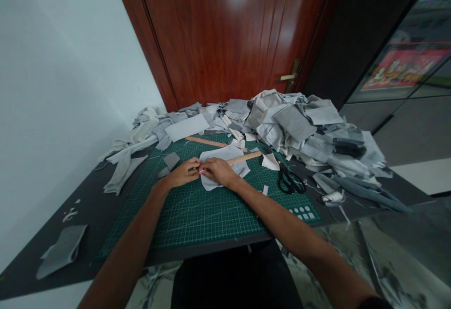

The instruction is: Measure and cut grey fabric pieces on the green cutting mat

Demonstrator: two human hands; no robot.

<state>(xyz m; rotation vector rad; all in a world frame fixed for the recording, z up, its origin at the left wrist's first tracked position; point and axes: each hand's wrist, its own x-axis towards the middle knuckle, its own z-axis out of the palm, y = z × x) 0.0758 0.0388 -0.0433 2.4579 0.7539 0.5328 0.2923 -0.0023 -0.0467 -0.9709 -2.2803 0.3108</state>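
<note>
My left hand [184,172] and my right hand [219,170] meet over the cutting mat, fingertips almost touching. Both have their fingers bent and pinched together. Between the fingertips shows a small pale pinkish thing [201,171], too small to name. Beneath my right hand lies a light grey fabric piece [210,183], flat on the green cutting mat [211,220]. A wooden ruler [245,158] sticks out from beyond my right hand across the fabric. Just left of my left hand are small grey fabric scraps [171,160].
Black-handled scissors [291,182] lie on the mat's right side. A second wooden strip [206,142] rests at the back. A large heap of grey fabric scraps [296,121] borders the back and right. One folded grey cloth [63,250] lies front left. A wooden door [225,36] stands behind.
</note>
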